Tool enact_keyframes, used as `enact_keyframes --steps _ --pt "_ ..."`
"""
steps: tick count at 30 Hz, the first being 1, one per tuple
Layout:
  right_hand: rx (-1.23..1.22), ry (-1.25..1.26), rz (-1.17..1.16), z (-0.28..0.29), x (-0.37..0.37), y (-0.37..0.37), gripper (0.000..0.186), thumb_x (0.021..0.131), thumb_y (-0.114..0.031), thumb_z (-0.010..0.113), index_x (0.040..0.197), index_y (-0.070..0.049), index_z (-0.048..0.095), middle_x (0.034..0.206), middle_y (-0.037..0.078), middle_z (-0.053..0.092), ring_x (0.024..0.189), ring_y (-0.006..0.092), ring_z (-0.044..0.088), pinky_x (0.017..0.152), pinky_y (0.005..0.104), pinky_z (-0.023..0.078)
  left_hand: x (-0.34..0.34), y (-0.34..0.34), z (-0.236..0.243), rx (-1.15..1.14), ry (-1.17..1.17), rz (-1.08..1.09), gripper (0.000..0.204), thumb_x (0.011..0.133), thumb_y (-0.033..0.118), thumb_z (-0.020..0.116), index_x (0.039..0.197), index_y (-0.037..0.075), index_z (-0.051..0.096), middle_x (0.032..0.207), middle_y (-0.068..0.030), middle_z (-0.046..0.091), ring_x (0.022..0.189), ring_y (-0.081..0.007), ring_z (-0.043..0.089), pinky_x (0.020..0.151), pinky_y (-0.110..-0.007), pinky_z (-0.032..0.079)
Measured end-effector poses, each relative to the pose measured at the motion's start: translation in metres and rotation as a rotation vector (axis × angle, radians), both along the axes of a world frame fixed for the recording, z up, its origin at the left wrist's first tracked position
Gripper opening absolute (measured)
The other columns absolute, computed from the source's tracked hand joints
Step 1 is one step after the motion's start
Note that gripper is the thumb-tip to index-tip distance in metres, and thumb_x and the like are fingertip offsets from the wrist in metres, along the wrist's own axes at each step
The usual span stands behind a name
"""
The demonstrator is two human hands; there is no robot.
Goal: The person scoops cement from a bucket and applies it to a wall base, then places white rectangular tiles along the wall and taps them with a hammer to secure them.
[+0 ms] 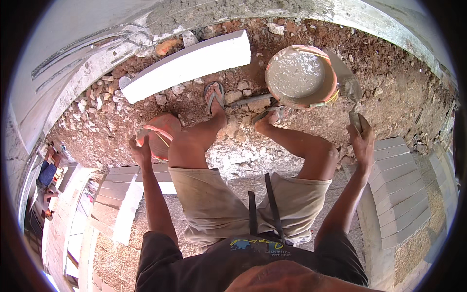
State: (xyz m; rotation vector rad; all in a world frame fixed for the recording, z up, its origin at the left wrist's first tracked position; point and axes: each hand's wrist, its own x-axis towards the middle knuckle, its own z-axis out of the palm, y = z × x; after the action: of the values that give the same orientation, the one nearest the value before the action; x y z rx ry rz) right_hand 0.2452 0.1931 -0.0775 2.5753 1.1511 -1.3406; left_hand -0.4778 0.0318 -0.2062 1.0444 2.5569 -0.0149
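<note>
My right hand (361, 141) is closed round the mortar-caked handle of a trowel (346, 80). The trowel's broad grey blade reaches up beside the right rim of an orange bucket (333, 73). Wet grey mortar (296, 73) fills much of that bucket. On the other side, my left hand (140, 152) hangs beside a second orange bucket (168, 125), which leans near my left knee. Its thumb and fingers look apart, with nothing seen between them. Whether the fingertips touch that bucket's rim I cannot tell.
A long white block (189, 65) lies on the rubble ahead of my sandalled feet. Stacked grey blocks (396, 190) stand at right, and more blocks (114, 194) at left. A grey wall (97, 39) curves along the far side. Another person (47, 175) is at far left.
</note>
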Motion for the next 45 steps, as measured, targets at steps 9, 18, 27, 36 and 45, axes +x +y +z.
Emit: enact_keyframes --steps 9,18,27,36,45 --pt "1.021 -0.235 -0.254 -0.052 0.101 0.013 0.032 0.1 -0.019 0.061 0.119 0.007 0.062 0.09 0.011 0.067 0.079 0.0186 0.064 0.068 0.0339 0.052 0.186 0.173 0.089 0.11 -0.311 -0.417 0.033 0.09 0.02 0.08 0.118 0.006 0.07 0.129 -0.0152 0.068 0.122 -0.0296 0.064 0.104 -0.042 0.05" --pt "0.215 -0.403 -0.268 -0.2 0.217 -0.154 0.051 0.096 -0.046 0.065 0.108 0.003 0.074 0.095 0.026 0.074 0.087 0.0425 0.07 0.079 0.0525 0.054 0.189 0.217 0.011 -0.284 0.048 -0.693 0.1 0.076 0.031 0.091 0.156 0.007 0.035 0.157 -0.0239 0.041 0.147 -0.0425 0.038 0.122 -0.051 0.035" --pt "-0.2 -0.784 -0.191 -0.23 0.116 -0.212 0.06 0.095 -0.047 0.069 0.133 -0.001 0.064 0.114 0.019 0.069 0.107 0.0372 0.066 0.089 0.0514 0.051 0.114 0.225 -0.101 -0.257 0.155 -0.882 0.132 0.066 0.038 0.097 0.165 0.01 0.015 0.165 -0.0185 0.029 0.157 -0.0367 0.023 0.131 -0.056 0.014" --pt "-0.611 -0.15 -1.335 -0.187 -0.135 -0.25 0.087 0.1 -0.062 0.058 0.16 -0.004 0.035 0.153 0.024 0.047 0.125 0.0427 0.058 0.101 0.0575 0.052 0.094 0.229 -0.115 -0.221 0.035 -0.931 0.115 0.067 0.03 0.096 0.157 0.009 0.027 0.158 -0.0171 0.036 0.152 -0.0349 0.031 0.131 -0.055 0.016" --pt "0.022 0.412 -0.446 -0.166 -0.183 -0.131 0.066 0.104 -0.051 0.058 0.144 0.002 0.057 0.137 0.029 0.062 0.114 0.0426 0.066 0.1 0.0508 0.054 0.094 0.227 -0.124 -0.302 0.094 -0.948 0.103 0.067 0.023 0.09 0.15 0.002 0.033 0.151 -0.0214 0.041 0.147 -0.0414 0.034 0.126 -0.057 0.021"
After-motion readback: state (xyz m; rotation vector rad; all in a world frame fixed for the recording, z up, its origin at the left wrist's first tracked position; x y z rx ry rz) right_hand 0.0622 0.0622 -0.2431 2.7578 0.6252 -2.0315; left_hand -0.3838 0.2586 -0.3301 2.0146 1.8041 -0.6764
